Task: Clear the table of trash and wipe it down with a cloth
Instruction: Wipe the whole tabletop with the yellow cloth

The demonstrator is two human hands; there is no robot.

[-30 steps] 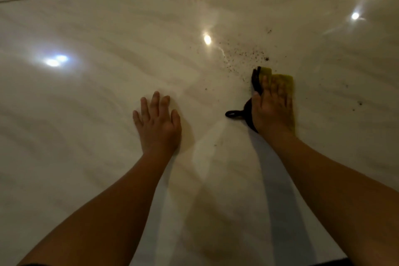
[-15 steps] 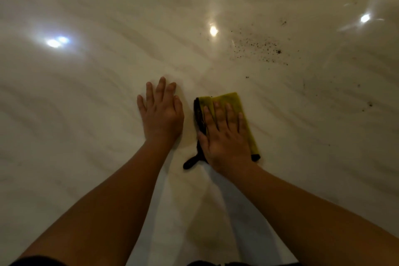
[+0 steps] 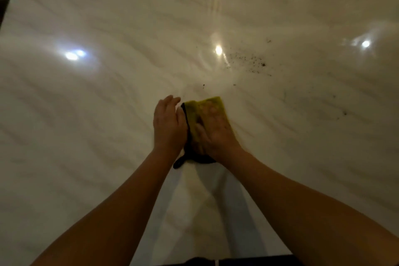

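Right hand [image 3: 216, 134] is pressing flat on the cloth [image 3: 212, 102], fingers blurred but looking straight rather than clutching, so probably mid-wipe. Left hand [image 3: 169, 123] is standing on edge just beside it, fingers straight, holding nothing, likely acting as a wall for debris. Cloth is lying on the table [image 3: 108, 93], long axis pointing away, leaning slightly right. Crumbs [image 3: 248, 61] are sitting further out

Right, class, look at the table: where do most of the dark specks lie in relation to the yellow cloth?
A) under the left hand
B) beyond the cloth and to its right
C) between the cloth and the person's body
B: the dark specks are scattered on the table farther from the person than the yellow cloth, and to its right.
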